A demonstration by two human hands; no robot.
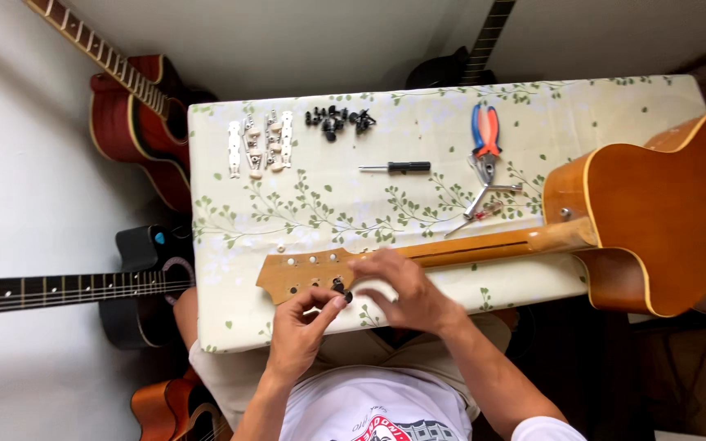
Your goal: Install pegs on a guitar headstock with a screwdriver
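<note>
An orange acoustic guitar lies across a table with a leaf-patterned cloth. Its neck points left and its bare headstock has open peg holes. My left hand pinches a small black tuner part at the headstock's near edge. My right hand rests on the neck just right of the headstock, with its fingers curled down near the same part.
On the cloth lie white tuning machine strips, a pile of black tuner parts, a black screwdriver, orange-and-blue pliers and a metal tool. A red guitar and a black guitar stand at the left.
</note>
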